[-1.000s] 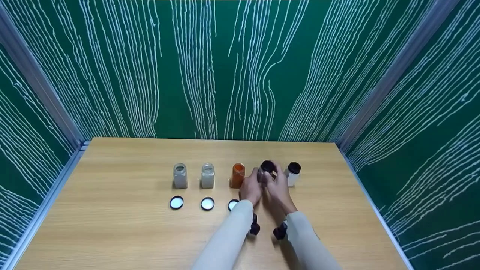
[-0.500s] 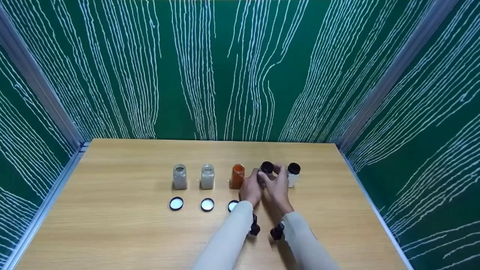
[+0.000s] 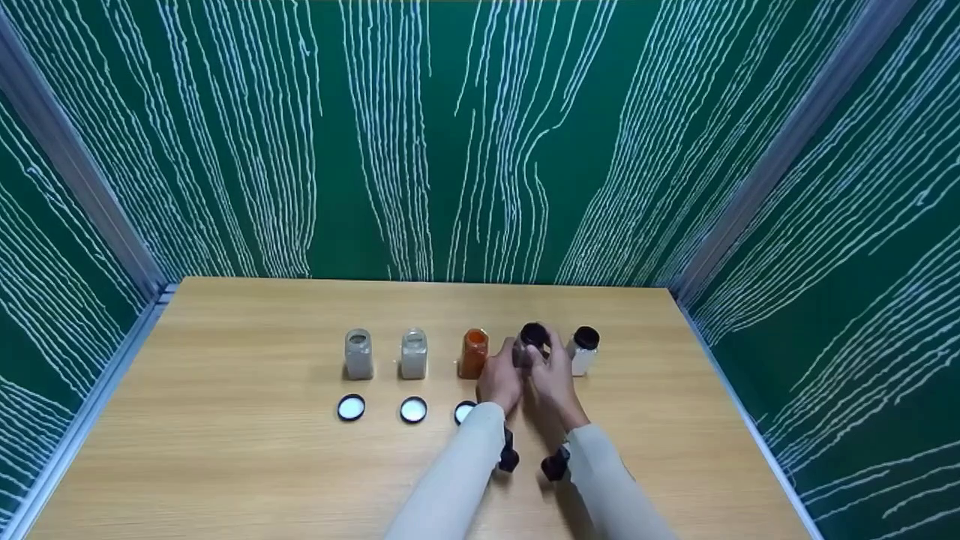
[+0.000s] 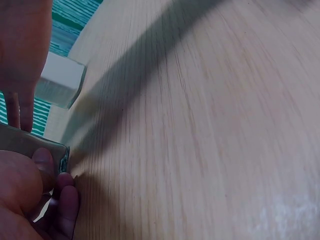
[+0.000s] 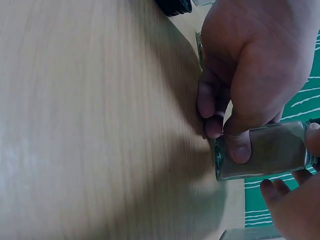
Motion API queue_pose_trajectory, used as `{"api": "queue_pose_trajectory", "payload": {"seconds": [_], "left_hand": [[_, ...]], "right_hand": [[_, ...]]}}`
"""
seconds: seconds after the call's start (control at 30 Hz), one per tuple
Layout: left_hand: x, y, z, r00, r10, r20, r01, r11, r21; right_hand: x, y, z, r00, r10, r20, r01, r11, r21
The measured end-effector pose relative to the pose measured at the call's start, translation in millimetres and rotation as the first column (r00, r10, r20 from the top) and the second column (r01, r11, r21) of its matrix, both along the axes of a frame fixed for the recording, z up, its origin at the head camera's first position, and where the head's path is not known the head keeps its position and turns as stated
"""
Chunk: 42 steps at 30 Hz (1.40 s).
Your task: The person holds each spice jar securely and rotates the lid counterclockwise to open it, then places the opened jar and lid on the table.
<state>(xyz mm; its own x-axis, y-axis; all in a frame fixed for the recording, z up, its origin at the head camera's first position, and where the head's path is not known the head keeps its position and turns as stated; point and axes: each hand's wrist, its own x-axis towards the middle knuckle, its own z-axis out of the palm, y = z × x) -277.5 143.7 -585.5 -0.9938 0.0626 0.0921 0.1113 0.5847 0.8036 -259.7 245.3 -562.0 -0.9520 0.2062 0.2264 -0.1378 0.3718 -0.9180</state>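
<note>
A square glass spice jar with grey-brown contents and a black lid stands upright on the table. My left hand holds the jar low on its body, thumb against the near face. At the top, my right hand grips the lid between thumb and fingers. In the right wrist view the lid is mostly cut off by the frame edge. Just right of my hands stands another spice jar with white contents and its black lid on. An uncapped jar of orange-red powder is close to my left hand.
Two uncapped jars, one with greyish contents and one with pale contents, stand further left. Lids lie in front, one at left, one in the middle, and one partly behind my left sleeve. Green walls enclose the wooden table.
My right hand's fingers have shifted around the black lid, swinging out and then back over it. My left hand has stayed in place on the jar.
</note>
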Motion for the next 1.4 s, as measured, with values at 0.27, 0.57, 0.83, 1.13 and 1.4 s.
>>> {"api": "queue_pose_trajectory", "payload": {"seconds": [0.27, 0.57, 0.83, 1.13, 1.4], "left_hand": [[-1.4, 1.2, -3.8, 1.000, 0.020, 0.000, -0.020, 1.000, -0.015], [3.5, 0.3, 1.1, 1.000, 0.012, 0.011, -0.011, 0.999, -0.033], [0.5, 0.3, -0.8, 1.000, 0.014, -0.019, -0.014, 1.000, -0.018], [-3.8, 0.7, -6.1, 1.000, 0.001, 0.021, -0.002, 0.999, 0.041], [-4.9, 2.4, -8.1, 1.000, 0.013, 0.016, -0.014, 1.000, 0.019]], "right_hand": [[-0.2, -4.0, -2.8, 0.998, -0.056, 0.016, 0.057, 0.996, -0.063], [-1.1, -8.2, -7.8, 0.979, -0.199, -0.042, 0.199, 0.980, 0.008], [0.5, -4.1, -5.8, 0.998, -0.055, 0.004, 0.055, 0.997, -0.049], [-0.6, -2.9, -5.1, 0.999, -0.011, 0.030, 0.013, 0.996, -0.083], [-3.0, -8.2, -6.8, 0.987, -0.161, -0.004, 0.160, 0.984, -0.081]]}}
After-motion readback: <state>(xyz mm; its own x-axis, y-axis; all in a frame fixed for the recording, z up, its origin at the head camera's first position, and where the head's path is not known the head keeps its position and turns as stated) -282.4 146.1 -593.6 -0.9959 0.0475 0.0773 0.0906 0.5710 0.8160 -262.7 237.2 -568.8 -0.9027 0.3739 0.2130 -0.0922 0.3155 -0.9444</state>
